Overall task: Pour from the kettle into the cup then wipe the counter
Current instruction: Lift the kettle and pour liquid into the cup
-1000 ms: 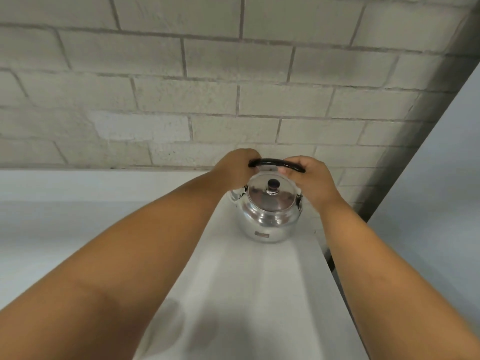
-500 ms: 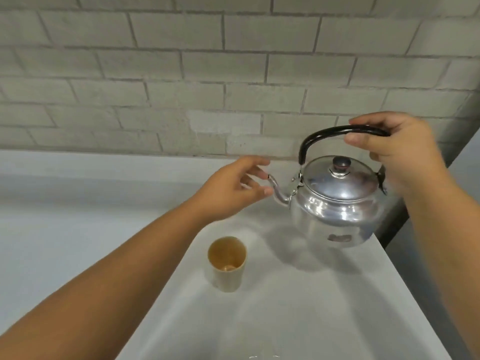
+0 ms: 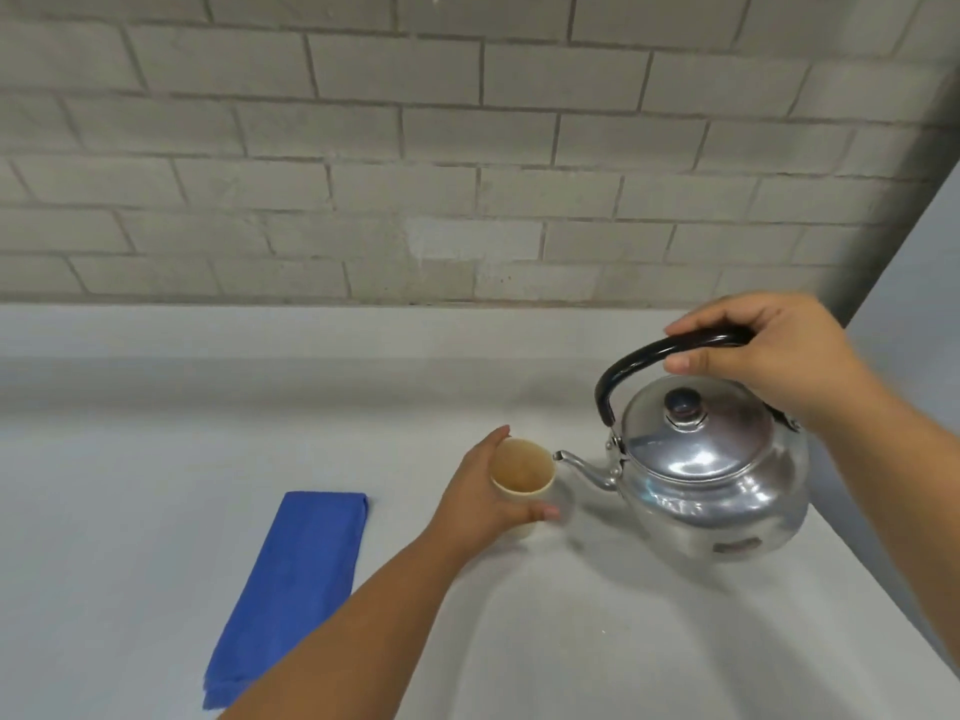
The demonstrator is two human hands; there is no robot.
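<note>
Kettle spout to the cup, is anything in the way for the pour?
Nothing visible. The spout sits right beside the cup rim; the left hand wraps the cup's far side, the right hand grips the handle.

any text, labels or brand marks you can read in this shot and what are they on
Kettle: one small dark label low on its side, too blurred to read.
Cup, cloth, counter, wall: no text, numbers or signs visible.
So nothing here can be quoted.
</note>
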